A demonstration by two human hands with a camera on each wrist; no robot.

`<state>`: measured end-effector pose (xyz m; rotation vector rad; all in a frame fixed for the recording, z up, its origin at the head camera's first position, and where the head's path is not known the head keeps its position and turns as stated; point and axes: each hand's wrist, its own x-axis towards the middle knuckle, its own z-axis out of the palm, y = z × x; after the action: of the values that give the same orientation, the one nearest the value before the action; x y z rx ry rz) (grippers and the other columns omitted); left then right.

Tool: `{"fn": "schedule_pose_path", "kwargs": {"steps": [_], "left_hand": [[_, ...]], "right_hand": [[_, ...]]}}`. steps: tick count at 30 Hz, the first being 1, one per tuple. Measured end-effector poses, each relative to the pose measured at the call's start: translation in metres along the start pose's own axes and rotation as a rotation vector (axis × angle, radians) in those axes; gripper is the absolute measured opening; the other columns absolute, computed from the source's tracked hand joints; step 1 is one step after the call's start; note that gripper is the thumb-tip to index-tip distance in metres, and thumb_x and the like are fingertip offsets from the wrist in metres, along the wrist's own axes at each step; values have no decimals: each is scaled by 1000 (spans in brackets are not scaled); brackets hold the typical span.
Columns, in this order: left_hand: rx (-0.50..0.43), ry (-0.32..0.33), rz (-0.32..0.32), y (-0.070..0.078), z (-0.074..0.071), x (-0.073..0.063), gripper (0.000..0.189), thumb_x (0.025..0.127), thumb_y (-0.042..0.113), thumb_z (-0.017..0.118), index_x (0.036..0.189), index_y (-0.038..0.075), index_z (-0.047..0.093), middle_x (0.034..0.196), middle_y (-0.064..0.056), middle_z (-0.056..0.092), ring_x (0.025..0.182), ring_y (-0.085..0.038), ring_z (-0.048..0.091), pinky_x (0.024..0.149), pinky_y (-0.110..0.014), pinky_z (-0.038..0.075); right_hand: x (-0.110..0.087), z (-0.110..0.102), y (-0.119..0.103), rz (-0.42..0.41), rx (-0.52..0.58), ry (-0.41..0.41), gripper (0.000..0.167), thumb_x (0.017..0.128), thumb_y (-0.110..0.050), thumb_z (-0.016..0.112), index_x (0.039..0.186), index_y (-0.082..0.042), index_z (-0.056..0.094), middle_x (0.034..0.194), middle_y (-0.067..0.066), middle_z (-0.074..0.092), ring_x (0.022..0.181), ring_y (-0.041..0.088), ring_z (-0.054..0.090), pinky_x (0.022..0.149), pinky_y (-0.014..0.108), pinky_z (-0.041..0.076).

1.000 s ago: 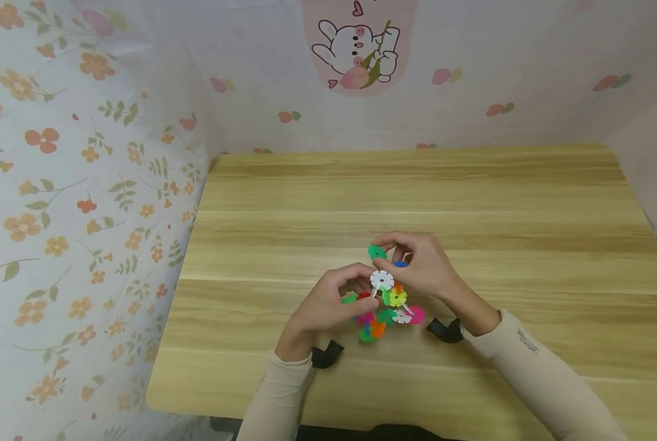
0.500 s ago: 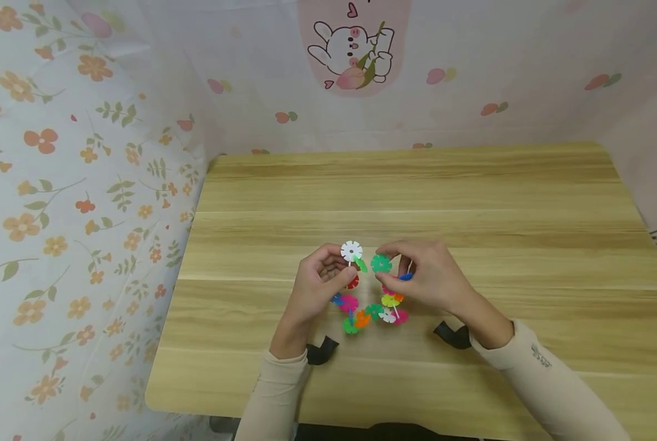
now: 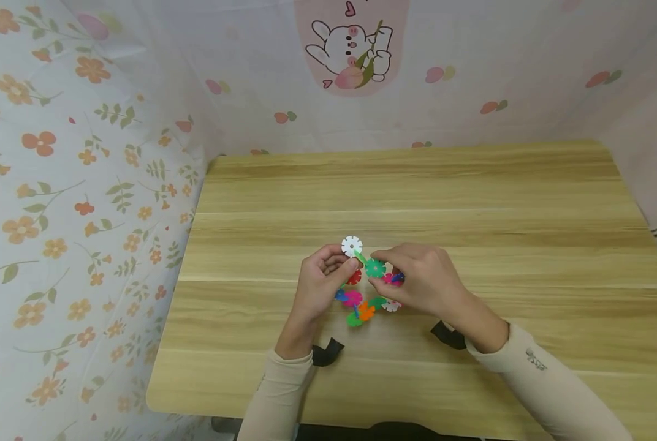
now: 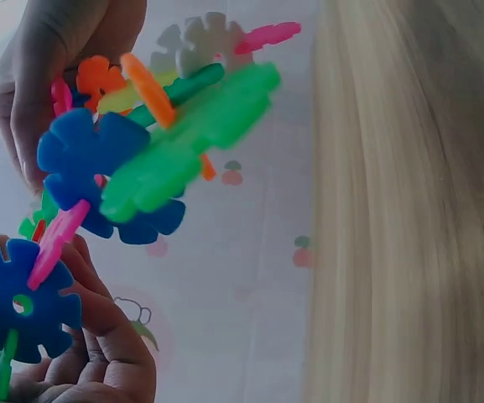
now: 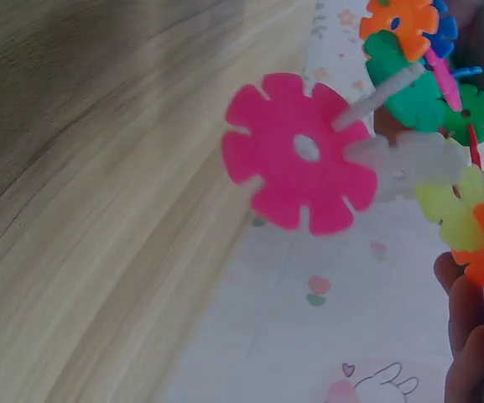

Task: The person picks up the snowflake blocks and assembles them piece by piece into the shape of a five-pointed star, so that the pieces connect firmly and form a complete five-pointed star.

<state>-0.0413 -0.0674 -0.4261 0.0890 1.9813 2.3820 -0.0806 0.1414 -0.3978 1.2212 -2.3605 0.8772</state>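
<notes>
A chain of notched plastic snowflake discs in several colours hangs between the two hands. My left hand (image 3: pixel 323 282) pinches its left end, just below a white snowflake disc (image 3: pixel 352 245) with a light green disc (image 3: pixel 360 258) slotted beside it. Between thumb and fingers my right hand (image 3: pixel 425 275) pinches a green snowflake disc (image 3: pixel 375 268), which meets the light green one; whether they interlock I cannot tell. Below hang an orange disc (image 3: pixel 367 311) and a magenta disc (image 3: pixel 353 298). The right wrist view shows a pink disc (image 5: pixel 262 180) close up; a blue disc (image 4: pixel 95 164) shows in the left wrist view.
The wood-grain table (image 3: pixel 251 233) lies under both hands. Black curved pieces sit by the wrists, one at the left (image 3: pixel 328 353) and one at the right (image 3: pixel 448 335). A printed cloth (image 3: pixel 240 73) hangs behind the table and along its left side.
The left hand moved left and the chain spread into a loop. Then the right hand brought its green disc left, up against the light green disc by the white one.
</notes>
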Motion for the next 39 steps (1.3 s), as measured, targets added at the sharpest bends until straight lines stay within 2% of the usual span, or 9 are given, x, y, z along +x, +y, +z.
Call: {"fn": "schedule_pose_path", "kwargs": {"steps": [3,7,12,17,20,24,29,34,39], "left_hand": [[-12,17,-23,0,1,0,22,94,8,68,109,-7,63,90,-11,71,83,-18,68,79,-27,56],[-8,25,-52,-1,1,0,19,96,10,67,107,-6,63,92,-18,71,81,-18,68,79,-28,55],[34,-9,-69,-1,-1,0,20,99,13,61,107,-5,65,94,-26,69,78,-20,63,76,-28,52],[38,-24,-102,-1,-2,0,23,101,14,57,109,-6,66,93,-28,68,77,-21,63,75,-30,54],[30,-27,-104,-3,-3,1,26,101,15,57,109,-8,65,91,-24,69,76,-20,64,75,-31,54],[-7,-48,-92,-4,-6,0,28,101,15,59,115,-9,64,89,-13,71,80,-17,65,79,-30,54],[-56,-72,-83,-5,-7,0,31,100,11,60,125,-7,59,90,-2,73,86,-17,66,85,-31,52],[-51,-61,-93,-4,-6,0,30,100,13,61,120,-10,60,88,1,73,85,-17,66,83,-31,52],[-56,-40,-103,-4,-3,0,28,99,11,61,117,-11,62,86,0,73,81,-18,66,80,-31,53]], "right_hand": [[0,2,1,-18,-15,25,40,67,-23,88,97,0,75,79,8,73,64,19,69,50,31,55],[-1,6,3,1,-9,35,39,70,-23,86,99,1,76,81,8,74,68,22,71,54,34,57],[-2,11,6,37,86,84,38,72,-21,87,102,0,76,83,8,74,68,19,70,53,30,54],[-7,18,12,64,193,117,40,81,-34,85,102,-2,77,86,5,75,68,17,67,56,29,53],[-10,22,15,65,218,151,43,83,-41,81,101,-2,78,85,5,75,67,17,66,57,30,53],[-12,26,17,5,209,222,45,82,-42,81,99,0,78,83,5,75,64,18,67,54,29,51],[-11,27,18,-113,142,299,46,88,-44,75,96,1,78,81,6,74,62,16,66,54,29,53],[-8,27,16,-192,116,343,41,89,-38,77,92,4,77,76,7,73,56,15,63,52,28,54],[-7,27,16,-213,112,353,39,88,-34,78,90,5,77,72,7,71,54,14,62,50,29,54]]}}
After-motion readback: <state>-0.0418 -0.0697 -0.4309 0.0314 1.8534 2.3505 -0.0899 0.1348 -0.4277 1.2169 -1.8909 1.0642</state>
